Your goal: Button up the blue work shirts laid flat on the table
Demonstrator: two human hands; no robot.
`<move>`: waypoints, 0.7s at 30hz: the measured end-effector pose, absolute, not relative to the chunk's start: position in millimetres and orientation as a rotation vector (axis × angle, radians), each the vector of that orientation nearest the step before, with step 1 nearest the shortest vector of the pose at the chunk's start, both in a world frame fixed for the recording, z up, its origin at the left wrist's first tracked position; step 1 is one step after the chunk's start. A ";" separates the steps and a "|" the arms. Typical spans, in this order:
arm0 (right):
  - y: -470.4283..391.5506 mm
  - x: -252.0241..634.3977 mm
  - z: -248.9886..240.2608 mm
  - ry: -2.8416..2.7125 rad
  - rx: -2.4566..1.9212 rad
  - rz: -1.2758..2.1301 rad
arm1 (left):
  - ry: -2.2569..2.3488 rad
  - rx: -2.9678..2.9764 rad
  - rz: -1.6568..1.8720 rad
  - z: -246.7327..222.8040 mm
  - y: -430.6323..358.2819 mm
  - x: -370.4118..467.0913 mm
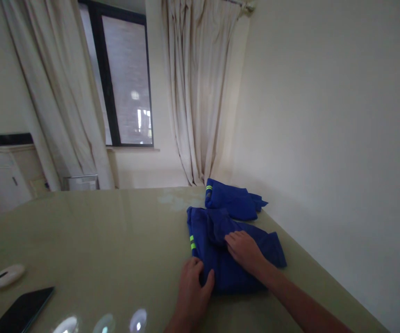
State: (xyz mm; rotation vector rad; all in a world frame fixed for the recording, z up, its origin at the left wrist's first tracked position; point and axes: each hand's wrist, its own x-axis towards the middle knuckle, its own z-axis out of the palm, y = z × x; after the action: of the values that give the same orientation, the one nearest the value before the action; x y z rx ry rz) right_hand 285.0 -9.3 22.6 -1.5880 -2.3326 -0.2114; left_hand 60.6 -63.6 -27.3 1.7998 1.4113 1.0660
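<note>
A blue garment (234, 275) with bright green stripes on its left edge lies partly folded on the table (116, 249). At its lower left corner, my left hand (195, 286) rests with thumb and fingers apart, touching the cloth's edge. My right hand (243, 247) lies on the middle of the garment, its fingers closed on a fold of the blue cloth. Just behind sits a second blue garment (231, 199), folded, also with green stripes on its left side. A sleeve-like end of the nearer garment stretches to the right.
A dark phone (22, 310) and a white oval object (8, 276) lie at the table's left. The wall (342, 162) borders the table on the right. Curtains (196, 92) and a window (127, 83) are behind, with a white cabinet (5, 175) at far left.
</note>
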 end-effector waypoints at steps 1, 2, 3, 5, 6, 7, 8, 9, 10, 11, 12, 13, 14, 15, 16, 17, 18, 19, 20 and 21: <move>2.8 286.3 26.5 -2.259 -1.640 -0.137 | 1.393 1.764 1.025 -28.0 -63.9 55.9; 15.3 289.8 30.5 -2.145 -1.699 -0.069 | 1.368 1.722 0.986 -28.1 -64.2 50.4; 27.8 295.2 34.0 -2.011 -1.760 -0.017 | 1.333 1.684 0.948 -27.7 -64.5 44.9; 50.5 309.5 38.9 -1.793 -1.878 0.024 | 1.248 1.608 0.882 -25.6 -65.1 35.8; 59.5 316.6 39.7 -1.735 -1.930 0.030 | 1.217 1.560 0.862 -24.1 -65.2 33.0; 66.5 322.5 39.4 -1.706 -1.968 0.031 | 1.207 1.508 0.854 -22.7 -65.2 31.5; 71.4 326.4 38.0 -1.684 -1.992 0.036 | 1.223 1.459 0.867 -21.5 -64.9 31.1; 74.3 327.8 35.9 -1.673 -2.000 0.038 | 1.257 1.421 0.893 -21.0 -64.4 31.4; 75.7 326.6 33.4 -1.678 -1.990 0.035 | 1.295 1.400 0.921 -21.1 -63.8 31.9; 76.0 323.0 30.8 -1.700 -1.962 0.032 | 1.327 1.401 0.933 -22.0 -63.2 32.2; 76.0 317.3 28.4 -1.743 -1.919 0.033 | 1.345 1.415 0.923 -23.5 -62.5 32.0; 76.2 310.2 26.3 -1.807 -1.866 0.044 | 1.348 1.435 0.893 -25.5 -61.9 31.0; 77.1 302.3 24.8 -1.889 -1.804 0.065 | 1.335 1.449 0.863 -27.7 -61.2 29.4; 78.9 294.0 23.8 -1.975 -1.740 0.094 | 1.306 1.454 0.844 -29.8 -60.6 27.3; 81.7 285.9 23.3 -2.058 -1.677 0.128 | 1.266 1.450 0.841 -31.5 -60.0 24.9; 85.5 278.1 23.4 -2.136 -1.623 0.163 | 1.217 1.439 0.851 -32.4 -59.4 22.6; 90.0 270.7 23.7 -2.212 -1.580 0.200 | 1.166 1.423 0.867 -32.6 -59.0 20.7; 94.9 263.6 24.4 -2.289 -1.549 0.239 | 1.119 1.406 0.879 -31.8 -58.7 19.4; 99.8 256.9 25.2 -2.369 -1.528 0.273 | 1.079 1.391 0.885 -30.2 -58.8 19.0; 104.4 250.5 26.1 -2.453 -1.514 0.291 | 1.054 1.378 0.887 -27.7 -59.3 19.4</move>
State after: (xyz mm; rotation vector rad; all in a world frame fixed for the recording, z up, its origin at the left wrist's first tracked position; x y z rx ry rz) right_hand 250.5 104.4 26.1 -1.5135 -2.4535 0.2909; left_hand 19.4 -59.3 -27.7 1.3784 1.0537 0.8869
